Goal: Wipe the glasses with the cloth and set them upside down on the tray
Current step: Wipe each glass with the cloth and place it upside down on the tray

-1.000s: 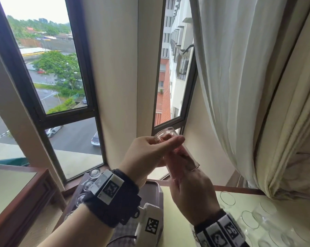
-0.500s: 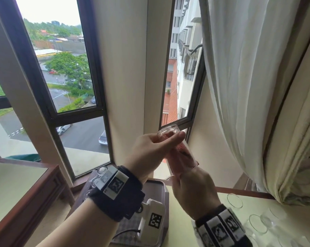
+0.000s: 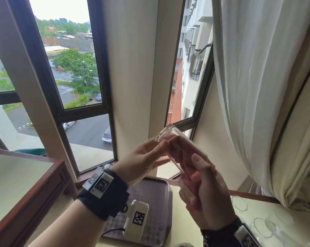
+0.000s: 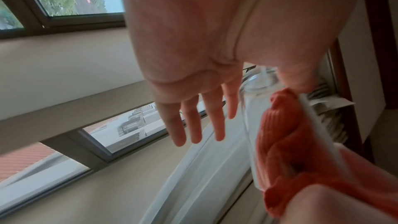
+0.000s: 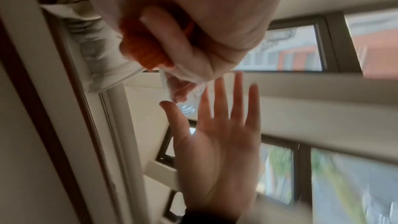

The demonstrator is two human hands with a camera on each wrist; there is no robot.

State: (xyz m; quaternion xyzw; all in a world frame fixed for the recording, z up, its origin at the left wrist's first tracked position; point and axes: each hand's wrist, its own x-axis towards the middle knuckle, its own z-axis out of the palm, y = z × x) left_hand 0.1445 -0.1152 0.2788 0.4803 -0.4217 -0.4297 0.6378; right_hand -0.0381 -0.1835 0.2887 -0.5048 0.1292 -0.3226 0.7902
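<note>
A clear glass (image 3: pixel 175 139) is held tilted in the air, base up and to the left, with an orange cloth (image 4: pixel 280 134) stuffed inside it. My right hand (image 3: pixel 190 163) grips the cloth at the glass's mouth, fingers inside and thumb (image 5: pixel 168 31) along the outside wall. My left hand (image 3: pixel 159 152) lies beside the base with straight fingers (image 4: pixel 193 122); its thumb touches the glass. Below the hands lies the dark tray (image 3: pixel 156 193), largely hidden by my left wrist. An upturned glass (image 3: pixel 107 164) shows behind that wrist.
Several clear glasses (image 3: pixel 238 203) stand mouth up on the light tabletop at the lower right. A white curtain (image 3: pixel 257 86) hangs close on the right. A wooden-edged table (image 3: pixel 26 184) is at the left, and the window frame (image 3: pixel 104 86) is straight ahead.
My left hand has loosened from the glass's base and its fingers have straightened. The glass has stayed raised, with my right hand and the cloth still in it.
</note>
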